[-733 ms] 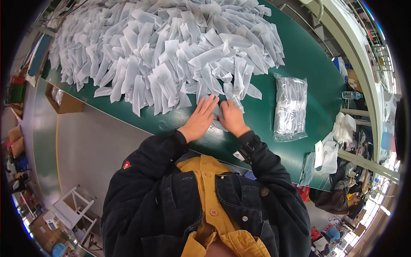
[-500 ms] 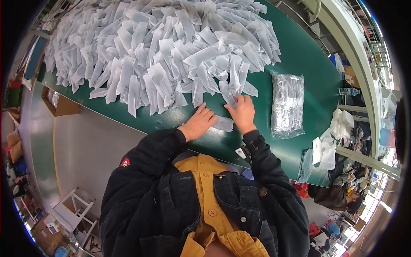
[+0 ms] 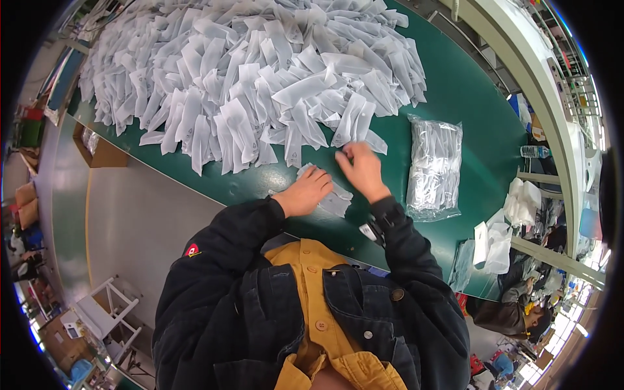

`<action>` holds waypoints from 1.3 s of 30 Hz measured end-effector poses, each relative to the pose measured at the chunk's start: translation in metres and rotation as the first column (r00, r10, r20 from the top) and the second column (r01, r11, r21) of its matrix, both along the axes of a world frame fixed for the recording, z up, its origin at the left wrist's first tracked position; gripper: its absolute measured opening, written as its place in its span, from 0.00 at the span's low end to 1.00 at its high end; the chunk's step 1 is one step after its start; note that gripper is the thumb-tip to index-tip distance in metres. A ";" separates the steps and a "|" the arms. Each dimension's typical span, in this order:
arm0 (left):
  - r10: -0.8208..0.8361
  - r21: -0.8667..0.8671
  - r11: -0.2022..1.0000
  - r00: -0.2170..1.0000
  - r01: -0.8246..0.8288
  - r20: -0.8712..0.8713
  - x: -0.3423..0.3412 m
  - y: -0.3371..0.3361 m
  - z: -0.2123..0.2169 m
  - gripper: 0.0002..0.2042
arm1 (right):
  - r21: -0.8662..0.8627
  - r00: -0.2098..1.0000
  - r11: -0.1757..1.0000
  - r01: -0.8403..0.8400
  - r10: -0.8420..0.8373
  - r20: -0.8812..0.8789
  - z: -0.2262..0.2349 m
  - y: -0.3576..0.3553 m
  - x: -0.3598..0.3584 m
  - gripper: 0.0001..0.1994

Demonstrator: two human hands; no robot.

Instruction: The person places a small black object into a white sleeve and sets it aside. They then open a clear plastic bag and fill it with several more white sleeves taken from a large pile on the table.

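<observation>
On the green table, my left hand [image 3: 304, 194] lies palm down with its fingers flat across small translucent white pouches [image 3: 336, 201]. Parts of these stick out past its fingertips and to its right. Just beyond, at the near edge of a big heap of similar pouches [image 3: 247, 97], is my right hand [image 3: 363, 170]. Its fingers are bent and smeared by motion, with the thumb toward the left. Closest to it is a pouch in the heap [image 3: 348, 123]; whether they touch is not clear.
A clear plastic pack of white items [image 3: 434, 169] lies on the table right of my right hand. White bags [image 3: 499, 240] sit at the right table edge, near a water bottle [image 3: 534, 151]. An open cardboard box [image 3: 107, 149] stands left of the table.
The pouch my right hand touched at the heap's edge is no longer there, and more pouch material lies under my left hand. My left hand has shifted slightly nearer.
</observation>
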State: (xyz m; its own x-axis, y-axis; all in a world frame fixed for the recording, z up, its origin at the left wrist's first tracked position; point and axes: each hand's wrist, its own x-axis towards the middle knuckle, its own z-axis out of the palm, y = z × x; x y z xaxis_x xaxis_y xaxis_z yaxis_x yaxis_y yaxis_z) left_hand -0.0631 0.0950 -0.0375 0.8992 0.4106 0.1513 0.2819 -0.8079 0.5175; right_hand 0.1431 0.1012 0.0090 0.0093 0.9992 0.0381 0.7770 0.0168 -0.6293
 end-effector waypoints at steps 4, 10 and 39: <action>0.020 -0.032 0.999 0.999 -0.019 0.042 0.008 -0.010 -0.001 0.23 | 0.169 0.879 0.978 0.125 -0.189 0.439 -0.028 0.049 -0.003 0.15; 0.121 0.140 0.982 0.991 -0.128 0.062 0.006 -0.012 0.035 0.27 | 0.219 0.859 0.976 -0.002 -0.111 0.500 -0.040 0.022 0.007 0.15; -0.022 -0.188 0.982 0.999 0.012 -0.049 0.028 0.006 0.012 0.39 | 0.066 0.966 0.966 -0.252 0.255 -0.042 -0.030 -0.081 0.053 0.31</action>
